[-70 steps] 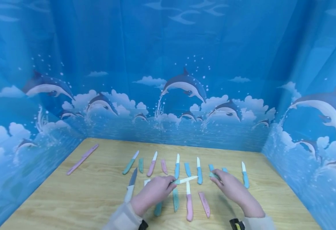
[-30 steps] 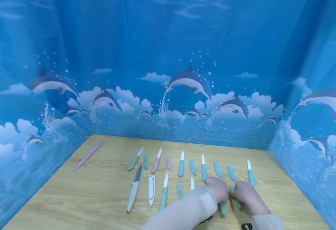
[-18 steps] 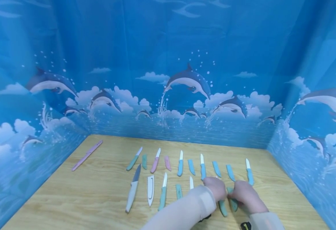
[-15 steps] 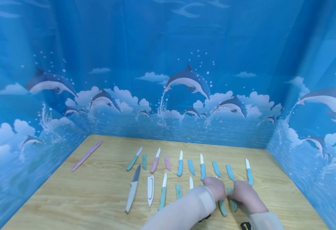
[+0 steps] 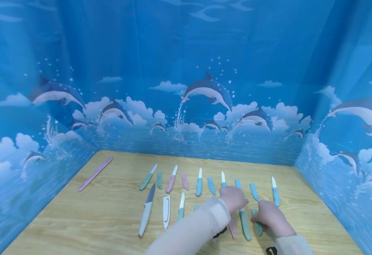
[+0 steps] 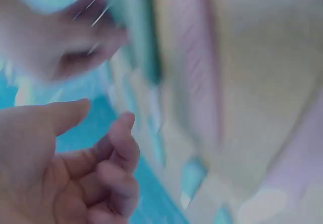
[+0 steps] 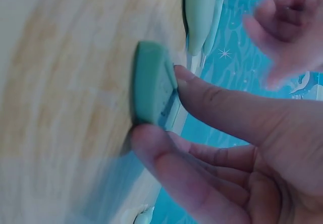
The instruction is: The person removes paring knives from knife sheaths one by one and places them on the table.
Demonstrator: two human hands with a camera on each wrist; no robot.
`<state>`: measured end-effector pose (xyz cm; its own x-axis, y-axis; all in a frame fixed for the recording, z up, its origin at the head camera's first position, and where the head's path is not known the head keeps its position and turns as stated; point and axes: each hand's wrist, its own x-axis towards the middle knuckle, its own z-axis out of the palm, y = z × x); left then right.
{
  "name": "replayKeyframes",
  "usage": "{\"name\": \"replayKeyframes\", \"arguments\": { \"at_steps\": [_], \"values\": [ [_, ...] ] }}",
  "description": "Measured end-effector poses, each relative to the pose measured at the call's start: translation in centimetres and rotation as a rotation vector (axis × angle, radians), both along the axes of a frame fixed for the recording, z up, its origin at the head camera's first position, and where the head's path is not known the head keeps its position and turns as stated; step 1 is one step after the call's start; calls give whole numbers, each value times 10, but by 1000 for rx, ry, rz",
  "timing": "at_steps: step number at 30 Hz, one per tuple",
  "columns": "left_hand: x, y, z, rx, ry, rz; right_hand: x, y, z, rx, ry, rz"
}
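Observation:
A green-handled knife (image 5: 245,225) lies on the table, blade pointing away. Just left of it, above the table, is my left hand (image 5: 233,198); in the left wrist view its fingers are loosely bent with nothing between them. My right hand (image 5: 270,216) is at a green knife sheath (image 5: 256,223) lying right of that knife. In the right wrist view, the thumb and index finger pinch this green sheath (image 7: 154,82) at its edges. Partly hidden by the left arm are a pink sheath (image 5: 232,229) and another green sheath (image 5: 196,207).
A back row holds small knives, such as a blue-handled knife (image 5: 199,187), each near a sheath (image 5: 211,186). Nearer stand a white-handled knife (image 5: 146,214) and its white sheath (image 5: 166,212). A pink sheathed knife (image 5: 95,174) lies far left. A dolphin-print curtain (image 5: 186,88) encloses the table.
The left hand first held the green knife, set it down on the right, then let go and moved up and left. The right hand laid the green sheath beside it and stays there.

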<state>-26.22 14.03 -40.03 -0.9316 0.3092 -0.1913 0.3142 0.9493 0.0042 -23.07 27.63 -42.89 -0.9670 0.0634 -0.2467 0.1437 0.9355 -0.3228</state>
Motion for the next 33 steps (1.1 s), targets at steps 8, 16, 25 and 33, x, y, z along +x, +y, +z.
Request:
{"name": "replayKeyframes", "arguments": {
  "at_steps": [8, 16, 25, 33],
  "values": [
    [-48, -70, 28, 191, 136, 157, -4, 3, 0, 0, -17, -22],
    [-84, -181, 25, 303, 255, 336, -3, 0, -3, -7, -1, -7],
    [-91, -306, 12, 290, 238, 507, -8, -3, -1, 0, -9, -9],
    [-81, -393, -4, 354, 155, 571, -6, 0, -3, 31, -19, 13]
  ]
}}
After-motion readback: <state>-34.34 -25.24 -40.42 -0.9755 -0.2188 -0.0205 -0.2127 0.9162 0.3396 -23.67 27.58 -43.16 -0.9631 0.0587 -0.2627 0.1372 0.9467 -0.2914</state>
